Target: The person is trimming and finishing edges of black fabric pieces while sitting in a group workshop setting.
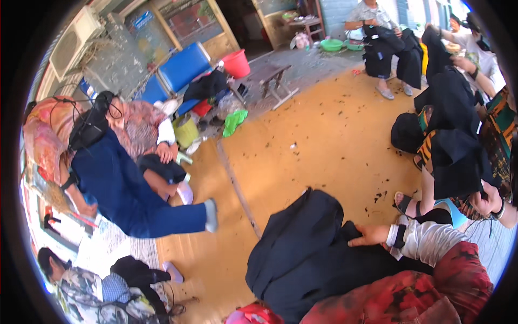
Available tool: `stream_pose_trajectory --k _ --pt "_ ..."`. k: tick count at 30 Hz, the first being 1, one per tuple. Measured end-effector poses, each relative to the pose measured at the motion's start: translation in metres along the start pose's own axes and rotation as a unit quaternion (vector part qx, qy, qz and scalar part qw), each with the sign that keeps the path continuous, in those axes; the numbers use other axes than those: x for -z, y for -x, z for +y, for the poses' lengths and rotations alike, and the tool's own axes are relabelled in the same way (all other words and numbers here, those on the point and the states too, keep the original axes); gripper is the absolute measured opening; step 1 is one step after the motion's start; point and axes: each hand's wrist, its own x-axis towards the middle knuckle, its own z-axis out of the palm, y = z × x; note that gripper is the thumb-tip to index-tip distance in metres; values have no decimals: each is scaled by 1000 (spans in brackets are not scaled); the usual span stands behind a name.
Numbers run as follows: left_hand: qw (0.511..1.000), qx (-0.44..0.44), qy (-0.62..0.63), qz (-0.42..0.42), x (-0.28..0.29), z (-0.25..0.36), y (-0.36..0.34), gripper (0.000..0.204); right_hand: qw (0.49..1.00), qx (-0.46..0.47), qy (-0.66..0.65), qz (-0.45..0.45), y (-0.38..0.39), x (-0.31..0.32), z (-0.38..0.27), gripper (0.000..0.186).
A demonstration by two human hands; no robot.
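A large piece of black cloth (294, 243) spreads over my lap, across the lower middle of the head view. My right hand (367, 236), coming from a white sleeve with a dark band at the wrist, grips its upper right part, with some fingers hidden by the fabric. Red patterned fabric (394, 297) of my clothing lies below the cloth. My left hand is out of sight.
Co-workers (97, 146) stand and sit at left; others (485, 194) at right handle dark cloths (453, 162). The orange floor (291, 146) has dark scraps. A red bucket (236, 63), blue seat (183, 70), low bench (267, 75) and green basins (330, 45) stand at the back.
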Motion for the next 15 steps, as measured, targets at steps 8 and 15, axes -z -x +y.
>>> stream_pose_trajectory --k 8,15 --pt "1000 -23 -21 -2 34 6 -23 58 992 90 -78 41 -17 0 16 57" --pt "997 11 28 67 100 1 -6 56 998 -37 -40 43 -9 9 -8 60"
